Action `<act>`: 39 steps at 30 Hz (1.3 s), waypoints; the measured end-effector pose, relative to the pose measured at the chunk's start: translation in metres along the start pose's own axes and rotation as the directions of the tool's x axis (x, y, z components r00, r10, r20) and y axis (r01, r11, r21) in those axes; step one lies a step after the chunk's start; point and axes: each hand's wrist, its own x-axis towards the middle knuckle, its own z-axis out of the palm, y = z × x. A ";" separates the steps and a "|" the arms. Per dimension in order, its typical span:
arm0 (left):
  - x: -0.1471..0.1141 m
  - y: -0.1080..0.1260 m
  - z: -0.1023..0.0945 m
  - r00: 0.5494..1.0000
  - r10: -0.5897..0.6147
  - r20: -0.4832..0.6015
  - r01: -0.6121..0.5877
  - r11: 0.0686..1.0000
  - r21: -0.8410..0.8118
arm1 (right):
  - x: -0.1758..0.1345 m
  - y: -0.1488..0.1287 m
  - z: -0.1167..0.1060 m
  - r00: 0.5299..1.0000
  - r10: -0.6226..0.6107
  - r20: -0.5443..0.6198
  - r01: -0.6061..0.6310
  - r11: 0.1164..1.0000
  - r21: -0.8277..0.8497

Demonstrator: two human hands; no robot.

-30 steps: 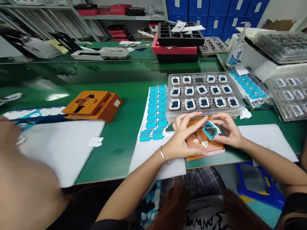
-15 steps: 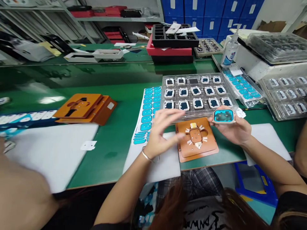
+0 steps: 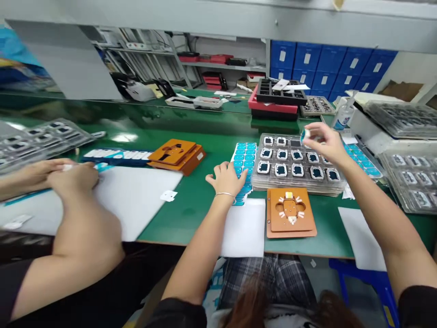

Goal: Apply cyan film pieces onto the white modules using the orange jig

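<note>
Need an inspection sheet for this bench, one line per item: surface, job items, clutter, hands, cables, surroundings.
Surface: green bench, with white pads along the front edge.
Job items: orange fixture flat in front of the person; clear tray of white frames behind it; turquoise sheets beside the tray.
Clutter: paper scrap on the bench; loose papers on the stacked bins at the back.
Hands: left hand open over the turquoise sheets, contact unclear; right hand has a pinch grip on a small piece, raised over the tray.
Cables: nothing seen on the bench; back shelf too blurred to tell.
Surroundings: blue boxes behind; co-worker's hands busy at left.
</note>
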 end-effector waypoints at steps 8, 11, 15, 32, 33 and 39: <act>0.013 -0.016 -0.007 0.992 -0.082 0.098 0.089 0.994 -0.067 | 0.031 0.024 0.039 0.991 0.090 0.102 -0.014 0.812 -0.583; 0.017 -0.022 -0.011 0.984 -0.110 0.139 0.125 0.987 -0.103 | 0.016 0.018 0.037 0.994 0.030 0.103 0.032 0.835 -0.549; 0.012 -0.023 -0.015 0.974 -0.058 0.219 0.081 0.992 -0.097 | -0.002 0.012 0.029 0.971 -0.076 0.225 0.125 0.969 -0.213; 0.005 -0.017 -0.014 0.903 0.040 0.427 -0.042 0.999 -0.006 | -0.012 0.029 0.053 0.953 -0.248 0.174 0.269 0.957 -0.108; 0.004 -0.016 -0.014 0.904 0.036 0.426 -0.038 0.999 -0.004 | -0.012 0.029 0.054 0.951 -0.258 0.170 0.278 0.955 -0.108; -0.007 -0.008 -0.018 0.934 0.059 0.353 -0.068 0.998 0.013 | -0.016 0.030 0.059 0.960 -0.253 0.121 0.267 0.956 -0.121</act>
